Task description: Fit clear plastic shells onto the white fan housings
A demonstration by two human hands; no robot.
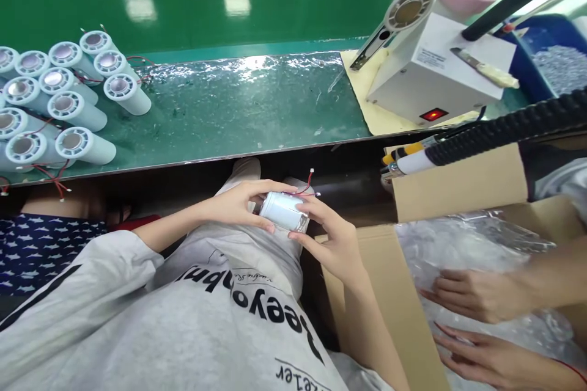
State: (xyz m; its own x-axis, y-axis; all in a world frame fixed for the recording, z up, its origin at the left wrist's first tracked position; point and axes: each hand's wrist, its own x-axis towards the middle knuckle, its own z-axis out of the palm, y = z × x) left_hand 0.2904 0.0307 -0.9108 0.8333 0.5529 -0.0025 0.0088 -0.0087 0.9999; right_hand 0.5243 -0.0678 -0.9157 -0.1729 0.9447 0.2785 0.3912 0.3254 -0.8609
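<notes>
Over my lap, below the bench edge, I hold a small white cylinder (284, 211) with thin red wires (306, 188) sticking out of its far end. My left hand (238, 203) grips it from the left, fingers curled over the top. My right hand (331, 238) holds its right end from below, fingertips at the rim. The cylinder lies roughly on its side, tilted.
Several white cylinders (68, 104) with red wires lie on the green bench (238, 110) at the left. A white machine (435, 67) with a red light stands at the right. An open cardboard box (394, 293) with plastic wrap is beside me, another person's hands (477, 293) in it.
</notes>
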